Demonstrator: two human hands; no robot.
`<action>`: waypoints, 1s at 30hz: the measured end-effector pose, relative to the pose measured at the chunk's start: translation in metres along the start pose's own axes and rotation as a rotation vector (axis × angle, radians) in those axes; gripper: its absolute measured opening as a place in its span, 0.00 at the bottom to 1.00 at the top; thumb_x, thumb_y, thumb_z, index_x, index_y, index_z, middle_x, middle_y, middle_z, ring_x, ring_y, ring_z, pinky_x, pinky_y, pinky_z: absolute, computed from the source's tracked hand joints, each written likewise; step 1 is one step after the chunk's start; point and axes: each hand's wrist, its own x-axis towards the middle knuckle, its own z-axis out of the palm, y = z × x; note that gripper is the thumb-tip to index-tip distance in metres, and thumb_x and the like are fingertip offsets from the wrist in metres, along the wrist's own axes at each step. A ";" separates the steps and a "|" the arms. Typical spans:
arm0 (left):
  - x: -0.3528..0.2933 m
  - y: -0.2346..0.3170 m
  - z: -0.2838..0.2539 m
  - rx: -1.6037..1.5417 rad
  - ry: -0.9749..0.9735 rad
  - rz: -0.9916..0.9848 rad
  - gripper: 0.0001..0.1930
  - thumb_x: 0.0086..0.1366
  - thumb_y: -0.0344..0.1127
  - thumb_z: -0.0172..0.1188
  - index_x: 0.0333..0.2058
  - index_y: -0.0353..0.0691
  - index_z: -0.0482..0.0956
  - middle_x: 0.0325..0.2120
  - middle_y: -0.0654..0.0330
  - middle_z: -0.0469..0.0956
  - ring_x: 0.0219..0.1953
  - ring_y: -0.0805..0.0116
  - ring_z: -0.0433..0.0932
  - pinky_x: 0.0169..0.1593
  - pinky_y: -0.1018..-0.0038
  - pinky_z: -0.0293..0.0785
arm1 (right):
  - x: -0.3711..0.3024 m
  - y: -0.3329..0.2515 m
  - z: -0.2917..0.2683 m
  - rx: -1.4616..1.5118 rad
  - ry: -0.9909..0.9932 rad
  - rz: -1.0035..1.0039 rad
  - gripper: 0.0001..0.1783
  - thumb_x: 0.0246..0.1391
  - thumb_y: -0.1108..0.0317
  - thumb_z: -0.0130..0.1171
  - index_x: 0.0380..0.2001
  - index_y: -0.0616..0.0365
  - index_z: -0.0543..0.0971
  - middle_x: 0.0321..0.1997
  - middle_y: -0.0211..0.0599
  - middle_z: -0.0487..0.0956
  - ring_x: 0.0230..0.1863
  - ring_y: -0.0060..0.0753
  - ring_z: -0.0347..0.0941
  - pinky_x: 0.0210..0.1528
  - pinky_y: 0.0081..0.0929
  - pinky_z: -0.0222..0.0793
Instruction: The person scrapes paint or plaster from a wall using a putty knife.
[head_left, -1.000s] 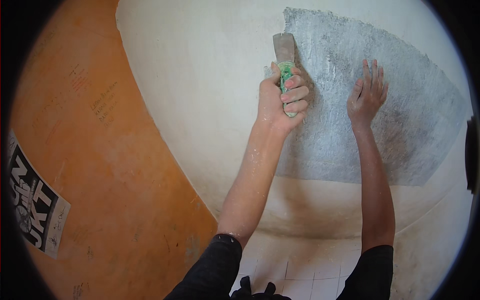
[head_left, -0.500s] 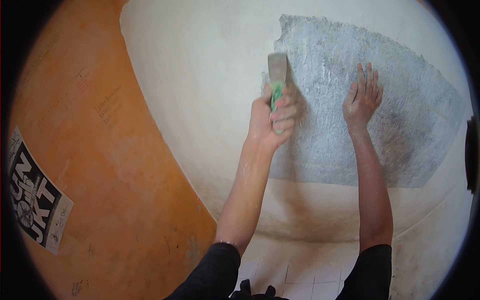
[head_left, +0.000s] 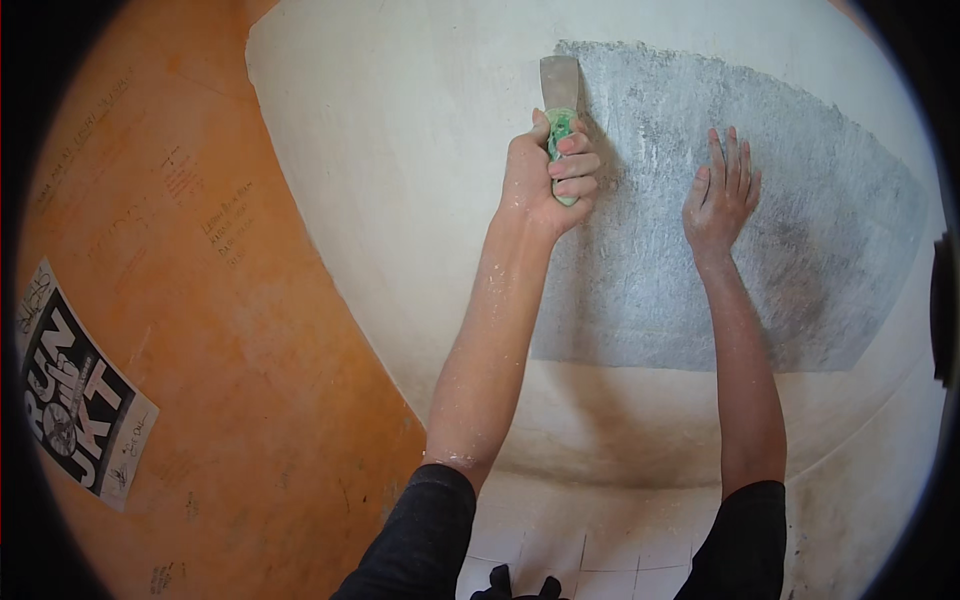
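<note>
My left hand [head_left: 553, 170] is wrapped round the green handle of a putty knife [head_left: 561, 84], its metal blade pointing up. The blade lies at the upper left border of a rough grey patch [head_left: 640, 270], where the patch meets the cream paint of the wall [head_left: 400, 150]. Whether the blade's edge presses on the wall cannot be told. Farther right, my right hand [head_left: 722, 195] rests flat against the grey patch, fingers pointing up and apart, holding nothing. White specks of dust cling to my left forearm.
An orange wall [head_left: 220, 330] with handwriting stands to the left, bearing a black and white poster [head_left: 85, 395]. White floor tiles [head_left: 625, 555] show below the cream wall. A dark object [head_left: 942, 310] juts in at the right edge.
My left hand has moved up with the putty knife along the patch's left border. Less cream paint juts into the patch there. My right hand stays nearly in place.
</note>
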 end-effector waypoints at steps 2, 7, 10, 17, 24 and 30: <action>-0.002 -0.008 -0.003 -0.005 0.024 0.012 0.21 0.75 0.51 0.37 0.34 0.41 0.70 0.18 0.71 0.63 0.11 0.84 0.55 0.10 0.84 0.46 | -0.002 0.003 -0.002 -0.014 -0.006 0.000 0.25 0.65 0.61 0.43 0.64 0.44 0.67 0.70 0.31 0.63 0.71 0.39 0.54 0.71 0.50 0.40; -0.002 0.007 -0.001 0.049 -0.043 0.001 0.21 0.75 0.49 0.36 0.32 0.40 0.70 0.17 0.71 0.62 0.11 0.84 0.54 0.10 0.85 0.48 | -0.005 0.001 0.000 0.011 0.011 -0.015 0.25 0.64 0.62 0.44 0.64 0.45 0.67 0.70 0.32 0.64 0.71 0.39 0.54 0.71 0.50 0.39; 0.006 0.013 0.018 0.040 -0.038 0.074 0.21 0.75 0.49 0.35 0.31 0.41 0.70 0.17 0.72 0.63 0.11 0.84 0.55 0.10 0.85 0.49 | 0.000 -0.003 -0.002 -0.008 -0.004 -0.006 0.24 0.64 0.62 0.44 0.64 0.46 0.68 0.69 0.32 0.64 0.71 0.39 0.54 0.71 0.50 0.40; -0.013 -0.015 -0.009 -0.074 0.035 0.039 0.19 0.75 0.48 0.36 0.33 0.41 0.70 0.19 0.70 0.63 0.12 0.84 0.56 0.11 0.83 0.45 | -0.002 0.002 0.000 0.007 0.003 -0.009 0.25 0.64 0.61 0.44 0.64 0.46 0.67 0.70 0.32 0.63 0.72 0.38 0.53 0.71 0.49 0.40; -0.015 -0.022 -0.011 -0.141 0.033 0.038 0.19 0.75 0.46 0.36 0.33 0.39 0.69 0.19 0.69 0.62 0.12 0.83 0.55 0.10 0.84 0.46 | -0.003 0.001 -0.003 -0.021 -0.007 -0.007 0.25 0.65 0.61 0.43 0.64 0.45 0.67 0.70 0.32 0.64 0.71 0.39 0.53 0.71 0.49 0.40; -0.015 -0.010 -0.004 -0.151 -0.002 0.024 0.20 0.76 0.47 0.35 0.33 0.40 0.69 0.18 0.69 0.63 0.11 0.83 0.56 0.10 0.85 0.46 | -0.007 0.000 -0.008 -0.016 -0.028 -0.013 0.25 0.64 0.61 0.44 0.65 0.45 0.67 0.70 0.32 0.63 0.72 0.38 0.53 0.71 0.49 0.39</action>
